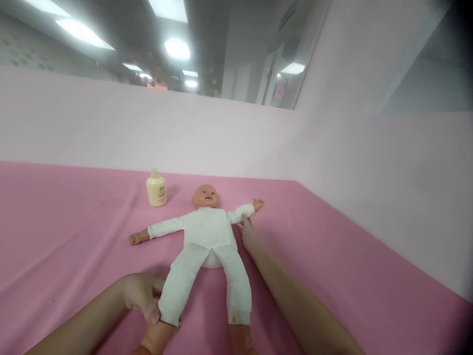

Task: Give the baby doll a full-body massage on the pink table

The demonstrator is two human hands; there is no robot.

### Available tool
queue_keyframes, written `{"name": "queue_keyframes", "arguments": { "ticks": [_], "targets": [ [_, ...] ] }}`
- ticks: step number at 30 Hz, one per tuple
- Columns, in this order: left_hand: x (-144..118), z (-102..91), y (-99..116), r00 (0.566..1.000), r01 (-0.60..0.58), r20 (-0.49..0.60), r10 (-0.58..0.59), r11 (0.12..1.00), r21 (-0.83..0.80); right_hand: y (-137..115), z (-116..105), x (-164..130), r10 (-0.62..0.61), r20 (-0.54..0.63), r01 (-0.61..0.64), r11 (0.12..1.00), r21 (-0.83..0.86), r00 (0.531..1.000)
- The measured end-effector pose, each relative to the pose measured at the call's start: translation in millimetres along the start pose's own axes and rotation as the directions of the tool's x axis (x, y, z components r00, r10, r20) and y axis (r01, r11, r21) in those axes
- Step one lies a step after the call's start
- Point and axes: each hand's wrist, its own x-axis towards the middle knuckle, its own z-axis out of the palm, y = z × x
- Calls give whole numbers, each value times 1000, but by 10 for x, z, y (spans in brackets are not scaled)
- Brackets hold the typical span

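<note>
A baby doll [207, 236] in a white one-piece suit lies on its back on the pink sheet [74, 236], arms spread, head toward the wall. My left hand [142, 296] grips the cuff of the doll's trouser leg at the ankle nearest me on the left. My right hand [248, 231] reaches along the doll's side and touches the white sleeve under its arm, fingers on the cloth. Something white and round [212, 260] shows under the doll's hips.
A small cream-coloured bottle [156, 188] stands upright on the sheet just left of the doll's head. A pale pink wall [332, 148] runs along the back and right side of the bed, with a glass pane above it.
</note>
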Motion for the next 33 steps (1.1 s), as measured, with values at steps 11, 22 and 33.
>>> {"name": "queue_keyframes", "arguments": {
  "ticks": [11, 22, 33],
  "targets": [
    [267, 5, -15, 931, -354, -224, 288, 861, -365, -91, 66, -80, -56, 61, 63, 989, -134, 997],
    [395, -19, 179, 739, -562, -642, 206, 715, -416, -176, 195, -249, -229, 511, 520, 654, -549, 828],
    [251, -45, 117, 840, -490, -412, 352, 820, -297, -2, 84, -71, -111, 76, 128, 953, -274, 991]
  ]
}}
